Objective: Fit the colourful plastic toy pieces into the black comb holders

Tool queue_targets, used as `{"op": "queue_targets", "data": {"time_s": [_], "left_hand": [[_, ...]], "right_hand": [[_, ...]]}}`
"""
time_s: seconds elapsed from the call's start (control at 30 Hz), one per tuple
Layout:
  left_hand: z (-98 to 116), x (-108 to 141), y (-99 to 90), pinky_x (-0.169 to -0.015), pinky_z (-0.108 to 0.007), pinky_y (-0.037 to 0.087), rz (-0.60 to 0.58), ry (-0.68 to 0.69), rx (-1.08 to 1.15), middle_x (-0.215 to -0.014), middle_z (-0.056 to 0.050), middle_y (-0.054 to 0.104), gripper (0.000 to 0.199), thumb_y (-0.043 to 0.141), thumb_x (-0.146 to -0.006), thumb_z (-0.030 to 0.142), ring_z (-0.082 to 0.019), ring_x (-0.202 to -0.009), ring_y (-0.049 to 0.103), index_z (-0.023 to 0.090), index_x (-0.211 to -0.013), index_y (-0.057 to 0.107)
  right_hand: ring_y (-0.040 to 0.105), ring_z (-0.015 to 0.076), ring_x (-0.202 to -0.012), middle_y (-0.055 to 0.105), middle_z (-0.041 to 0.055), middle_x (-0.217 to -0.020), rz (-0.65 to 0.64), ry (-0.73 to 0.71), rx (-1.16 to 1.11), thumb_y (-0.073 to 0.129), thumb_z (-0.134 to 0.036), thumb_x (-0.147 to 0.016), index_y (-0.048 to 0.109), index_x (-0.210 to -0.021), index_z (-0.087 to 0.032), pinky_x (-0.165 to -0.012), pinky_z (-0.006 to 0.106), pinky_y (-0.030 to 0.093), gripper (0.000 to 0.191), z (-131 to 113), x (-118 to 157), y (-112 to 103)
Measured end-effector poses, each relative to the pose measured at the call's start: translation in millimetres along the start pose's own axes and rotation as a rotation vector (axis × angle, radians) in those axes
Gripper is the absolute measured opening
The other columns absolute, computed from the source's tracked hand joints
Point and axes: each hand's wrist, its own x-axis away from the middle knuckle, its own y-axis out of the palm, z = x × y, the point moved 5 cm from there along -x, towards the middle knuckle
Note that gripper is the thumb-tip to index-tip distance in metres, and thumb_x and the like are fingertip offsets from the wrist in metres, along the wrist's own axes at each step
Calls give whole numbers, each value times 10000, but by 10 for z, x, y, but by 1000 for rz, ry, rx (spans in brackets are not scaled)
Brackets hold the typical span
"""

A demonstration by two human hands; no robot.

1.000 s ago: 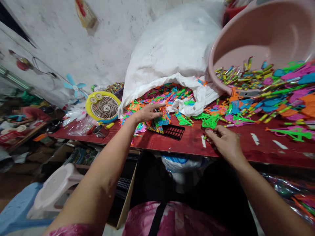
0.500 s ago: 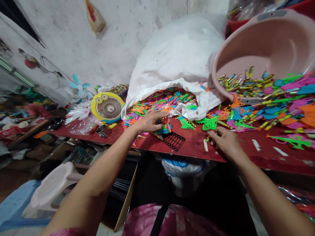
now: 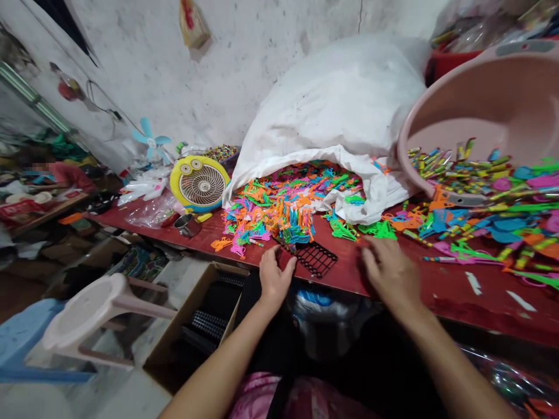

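Our left hand (image 3: 275, 276) is open and empty, fingers spread on the red table (image 3: 458, 297), just left of the black plastic grid (image 3: 317, 259). Our right hand (image 3: 386, 273) is right of the grid, blurred, fingers can't tell. Colored plastic pieces (image 3: 275, 212) lie heaped behind the grid.

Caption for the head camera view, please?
Left hand by a black plastic grid, right hand over a red tabletop, below a heap of multicoloured plastic pieces.

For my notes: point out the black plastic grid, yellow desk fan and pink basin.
black plastic grid (image 3: 317, 259), head view, its middle
yellow desk fan (image 3: 201, 184), head view, its guard
pink basin (image 3: 480, 122), head view, its inner wall
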Motion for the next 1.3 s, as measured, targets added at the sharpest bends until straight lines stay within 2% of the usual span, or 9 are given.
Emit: {"op": "queue_targets", "data": {"time_s": [0.1, 0.2, 0.3, 0.43, 0.6, 0.77, 0.93, 1.13, 1.3], "left_hand": [[53, -91, 48, -981, -461, 446, -16, -34, -115, -1124, -103, 656, 402, 696, -829, 417, -284, -1107, 595, 198, -1143, 572], [71, -172, 27, -934, -421, 454, 2, -76, -111, -1070, -95, 667, 384, 693, -832, 411, -266, -1046, 608, 183, -1119, 577], [-10, -222, 11, -829, -341, 467, -9, -85, -82, -931, -58, 657, 258, 633, -872, 352, -218, -900, 613, 184, -1065, 602], [-123, -270, 12, -783, -290, 451, -80, -29, -5, -831, -22, 635, 137, 518, -917, 254, -176, -817, 585, 190, -959, 631], [-55, -345, -16, -739, -253, 438, -218, -20, 100, -817, 0, 629, 122, 533, -902, 261, -156, -797, 562, 183, -914, 627], [188, -486, -105, -607, -211, 356, -385, -52, 151, -660, 41, 518, 174, 569, -865, 270, -111, -651, 470, 161, -729, 563], [398, -610, -161, -569, -214, 328, -486, -21, 83, -644, 40, 528, 182, 587, -839, 306, -117, -626, 476, 165, -726, 599], [537, -687, -116, -575, -249, 329, -481, 34, -72, -662, 15, 561, 190, 582, -843, 341, -151, -632, 508, 183, -745, 621], [427, -531, 86, -607, -274, 379, -374, 22, -94, -718, -14, 607, 127, 539, -877, 282, -181, -670, 559, 194, -844, 625]], "right_hand": [[590, 303, -990, 664, 111, -1070, -205, -173, -47, 477, -273, -930, 655, -1101, -252, -792, 418, 461, 248, -476, 92, 375], [595, 325, -923, 667, 117, -981, -182, -181, 12, 500, -255, -908, 676, -1033, -272, -728, 455, 474, 217, -750, 194, 577], [605, 317, -849, 669, 97, -893, -181, -203, -30, 493, -246, -908, 692, -1012, -299, -685, 477, 494, 231, -956, 363, 652], [618, 324, -898, 689, 93, -942, -252, -194, -157, 450, -256, -931, 699, -1063, -283, -733, 510, 520, 283, -1119, 598, 628], [649, 277, -937, 713, 82, -985, -193, -74, -438, 461, -276, -941, 693, -1071, -251, -828, 459, 529, 267, -1006, 576, 424], [655, 209, -821, 689, 75, -968, -100, 174, -577, 553, -390, -912, 692, -1080, -233, -715, 344, 534, 269, -711, 266, 175], [640, 190, -780, 689, 71, -966, -114, 206, -677, 612, -470, -869, 701, -1067, -212, -715, 336, 525, 336, -668, -29, 77], [603, 160, -719, 652, 48, -892, -87, 234, -676, 701, -529, -786, 652, -1020, -196, -659, 297, 515, 410, -757, -235, 164], [588, 185, -766, 599, 32, -876, -28, 134, -525, 707, -540, -773, 584, -972, -215, -730, 349, 515, 401, -706, -187, 298]]}}
